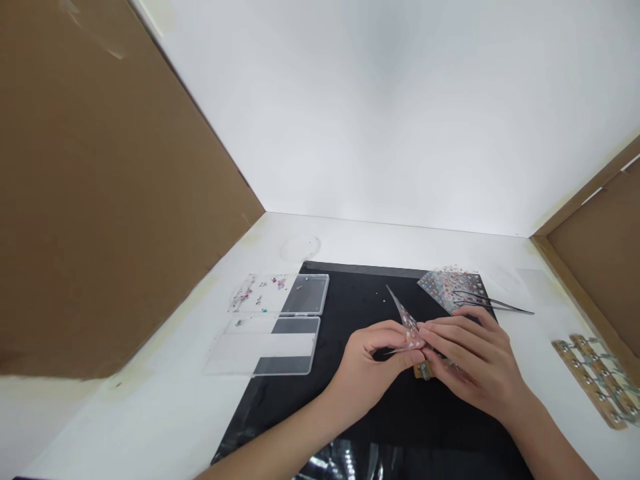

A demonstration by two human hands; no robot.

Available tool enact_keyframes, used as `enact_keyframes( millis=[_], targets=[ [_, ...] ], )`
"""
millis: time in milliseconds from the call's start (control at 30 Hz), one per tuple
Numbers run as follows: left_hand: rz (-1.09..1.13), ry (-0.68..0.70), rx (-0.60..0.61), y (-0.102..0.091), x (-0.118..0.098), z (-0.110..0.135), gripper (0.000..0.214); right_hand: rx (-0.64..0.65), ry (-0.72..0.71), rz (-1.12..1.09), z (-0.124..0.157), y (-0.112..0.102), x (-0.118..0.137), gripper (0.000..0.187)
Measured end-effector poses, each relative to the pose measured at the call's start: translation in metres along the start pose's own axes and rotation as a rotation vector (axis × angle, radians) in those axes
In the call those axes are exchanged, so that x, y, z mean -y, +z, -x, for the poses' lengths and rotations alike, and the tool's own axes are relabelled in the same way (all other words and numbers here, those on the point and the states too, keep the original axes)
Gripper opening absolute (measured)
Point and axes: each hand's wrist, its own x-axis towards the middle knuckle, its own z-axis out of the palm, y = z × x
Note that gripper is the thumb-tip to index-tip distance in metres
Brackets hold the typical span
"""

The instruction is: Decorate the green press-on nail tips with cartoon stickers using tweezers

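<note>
Over a black mat (350, 313), my left hand (373, 367) pinches a clear sticker sheet (406, 320) with small coloured stickers; the sheet sticks up and away from me. My right hand (470, 363) has its fingers curled, their tips against the lower end of the same sheet. Under the fingertips sits a small brown wooden piece (423, 371), partly hidden. Whether the right hand grips the sheet or only touches it is unclear.
An open clear plastic box (273, 323) with tiny gems lies left of the mat. A second sticker sheet (450, 285) and black tweezers (493, 303) lie at the mat's far right. A wooden strip with metal clips (597, 380) lies far right. Cardboard walls (100, 187) stand on both sides.
</note>
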Motion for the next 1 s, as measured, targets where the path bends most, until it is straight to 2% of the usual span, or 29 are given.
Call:
enact_keyframes(
  millis=[333, 667, 767, 833, 1000],
  targets=[
    [-0.041, 0.036, 0.019, -0.0002, -0.0046, -0.0031, 0.006, 0.007, 0.014, -0.046, -0.0023, 0.0007, 0.0003, 0.046],
    [-0.123, 0.083, 0.019, -0.0003, -0.0083, -0.0018, 0.011, -0.022, 0.001, -0.029, -0.0045, 0.0010, 0.0006, 0.030],
    [-0.132, 0.065, 0.013, -0.0004, -0.0067, -0.0001, 0.008, -0.024, 0.016, -0.036, -0.0043, 0.0002, 0.0007, 0.034],
    [-0.081, 0.014, 0.015, 0.0001, -0.0051, 0.0009, 0.006, -0.023, 0.030, -0.053, -0.0044, -0.0004, 0.0014, 0.037],
    [0.133, -0.085, 0.015, 0.0008, -0.0019, 0.0003, 0.028, -0.030, 0.070, -0.092, -0.0059, -0.0001, 0.0041, 0.027]
  ],
)
